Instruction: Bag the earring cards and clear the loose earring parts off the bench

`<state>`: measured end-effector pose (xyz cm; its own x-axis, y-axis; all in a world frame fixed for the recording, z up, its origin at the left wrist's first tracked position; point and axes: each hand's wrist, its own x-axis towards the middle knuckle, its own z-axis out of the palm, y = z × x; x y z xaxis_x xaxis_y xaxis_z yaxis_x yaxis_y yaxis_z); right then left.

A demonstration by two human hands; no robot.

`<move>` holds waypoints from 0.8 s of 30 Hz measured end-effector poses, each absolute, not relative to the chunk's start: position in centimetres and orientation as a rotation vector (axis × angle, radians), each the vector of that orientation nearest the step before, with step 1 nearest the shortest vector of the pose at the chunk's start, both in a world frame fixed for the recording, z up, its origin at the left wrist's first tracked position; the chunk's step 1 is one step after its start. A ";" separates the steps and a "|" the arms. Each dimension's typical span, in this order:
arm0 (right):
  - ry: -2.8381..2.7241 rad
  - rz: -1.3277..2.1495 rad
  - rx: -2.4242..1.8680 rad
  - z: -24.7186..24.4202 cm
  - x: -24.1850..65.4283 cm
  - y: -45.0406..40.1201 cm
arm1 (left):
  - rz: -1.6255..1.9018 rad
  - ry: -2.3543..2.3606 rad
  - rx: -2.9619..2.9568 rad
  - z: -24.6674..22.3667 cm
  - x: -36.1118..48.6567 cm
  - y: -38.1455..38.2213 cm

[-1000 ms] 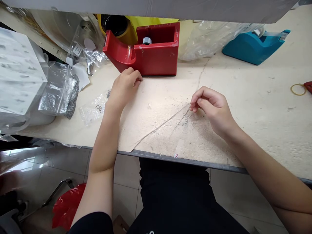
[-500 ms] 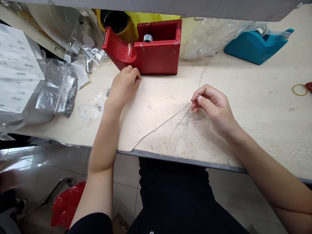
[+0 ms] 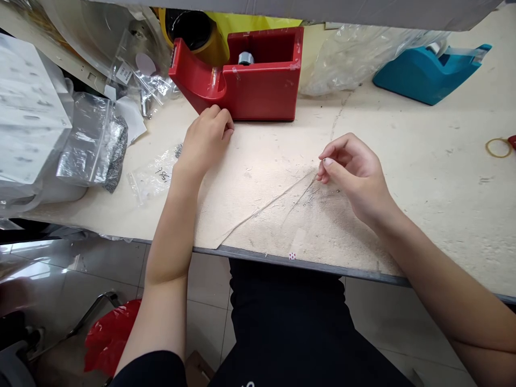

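Observation:
My left hand [image 3: 207, 134] rests on the pale worktop with its fingers curled, at the front of the red tape dispenser [image 3: 260, 88]. Nothing shows in it, though the fingertips are partly hidden. To the right, my right hand [image 3: 350, 174] is raised a little over the worktop, thumb and fingers pinched on a tiny dark piece [image 3: 324, 160] at the fingertips. Below that hand lie small scattered clippings [image 3: 308, 199] and a long crease in the table covering [image 3: 266, 207].
A teal tape dispenser [image 3: 431, 75] stands at the back right beside clear plastic wrap [image 3: 342, 59]. Left are zip bags [image 3: 86, 140], a marked small bag [image 3: 155, 174] and a white box [image 3: 30, 113]. A yellow band [image 3: 499, 148] lies far right.
The fingers of my right hand have shifted slightly, and the tiny piece is turned a little at the fingertips. My left hand stays where it was. The view has tilted slightly.

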<state>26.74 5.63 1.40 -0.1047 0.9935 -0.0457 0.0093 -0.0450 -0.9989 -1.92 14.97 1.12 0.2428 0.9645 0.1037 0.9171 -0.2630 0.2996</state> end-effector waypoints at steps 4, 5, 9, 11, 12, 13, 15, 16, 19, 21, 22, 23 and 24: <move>-1.274 1.330 -1.196 1.4 26.7 5.5 | 0.371 1.809 2.330 1.1 -2.0 15.0; -1.279 1.332 -1.198 1.4 26.7 5.5 | 0.375 1.803 2.333 1.1 -2.0 15.0; -1.298 1.330 -1.205 1.4 26.7 5.5 | 0.416 1.766 2.320 1.2 -1.9 14.9; -1.301 1.334 -1.204 1.4 26.7 5.6 | 0.399 1.775 2.322 1.2 -1.8 14.9; -1.301 1.337 -1.199 1.4 26.7 5.6 | 0.393 1.782 2.327 1.1 -1.8 14.9; -1.302 1.339 -1.193 1.4 26.7 5.6 | 0.398 1.786 2.335 1.0 -1.9 14.9; -1.310 1.337 -1.178 1.4 26.7 5.7 | 0.455 1.768 2.357 0.3 -2.4 15.2; -1.317 1.335 -1.170 1.4 26.7 5.7 | 0.497 1.743 2.374 -0.3 -2.9 15.5; -1.339 1.330 -1.151 1.4 26.8 5.7 | 0.647 1.585 2.466 -1.9 -4.4 16.8; -1.347 1.328 -1.141 1.4 26.8 5.7 | 0.798 1.426 2.534 -2.5 -4.7 17.4; -1.344 1.328 -1.139 1.4 26.8 5.6 | 0.886 1.344 2.564 -2.4 -4.4 17.5; -1.339 1.333 -1.137 1.4 26.8 5.6 | 0.967 1.266 2.589 -2.2 -3.7 17.2; -1.331 1.344 -1.131 1.4 26.8 5.6 | 1.032 1.194 2.608 -1.8 -2.7 16.7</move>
<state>26.80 5.59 1.38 -0.1723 0.9850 -0.0111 0.0016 -0.0110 -0.9999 -2.72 16.72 -1.75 0.4651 0.7004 0.5414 0.6369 -0.6895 0.3448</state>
